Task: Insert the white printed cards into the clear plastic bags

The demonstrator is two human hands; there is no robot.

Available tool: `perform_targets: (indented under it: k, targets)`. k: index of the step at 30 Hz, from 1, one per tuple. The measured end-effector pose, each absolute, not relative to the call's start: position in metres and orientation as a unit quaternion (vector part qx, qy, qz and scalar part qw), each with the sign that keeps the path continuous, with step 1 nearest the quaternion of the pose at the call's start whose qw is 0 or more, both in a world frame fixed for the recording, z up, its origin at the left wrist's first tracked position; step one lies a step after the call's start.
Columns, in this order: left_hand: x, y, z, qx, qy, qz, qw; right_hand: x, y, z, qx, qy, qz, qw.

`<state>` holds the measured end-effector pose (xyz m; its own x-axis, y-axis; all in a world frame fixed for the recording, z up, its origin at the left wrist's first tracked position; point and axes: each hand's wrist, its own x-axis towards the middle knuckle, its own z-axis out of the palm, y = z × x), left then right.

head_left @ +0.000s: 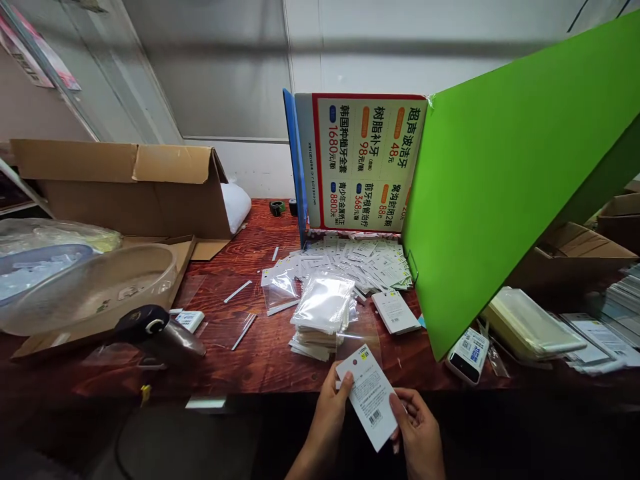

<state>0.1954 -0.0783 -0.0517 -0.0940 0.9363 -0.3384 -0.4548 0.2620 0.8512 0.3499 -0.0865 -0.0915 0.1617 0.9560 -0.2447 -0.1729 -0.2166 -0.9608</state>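
A white printed card (370,399) with a yellow mark and a barcode is held tilted at the table's front edge. My left hand (331,407) pinches its upper left side. My right hand (416,427) grips its right side, thumb on top and the other fingers curled behind. Just beyond the card, a stack of clear plastic bags (325,303) lies on the dark red wooden table (270,360). Right of that stack sits a small pile of white cards (396,312). Many loose cards (360,257) are heaped farther back, between upright panels.
A green panel (490,153) leans on the right, with a white boxed device (469,355) and plastic packs (533,323) beyond it. On the left are a black scanner (160,333), plastic basins (100,293) and a cardboard box (125,200).
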Motion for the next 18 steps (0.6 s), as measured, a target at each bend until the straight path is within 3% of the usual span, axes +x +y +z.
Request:
perform_targets:
  k: [10, 18]
  targets:
    - [0.201, -0.074, -0.042, 0.175, 0.45, 0.575, 0.661, 0.339, -0.094, -0.079, -0.59, -0.328, 0.46, 0.577]
    - [0.201, -0.068, -0.048, 0.166, 0.402, 0.586, 0.684, 0.336, -0.08, -0.079, -0.584, -0.313, 0.466, 0.586]
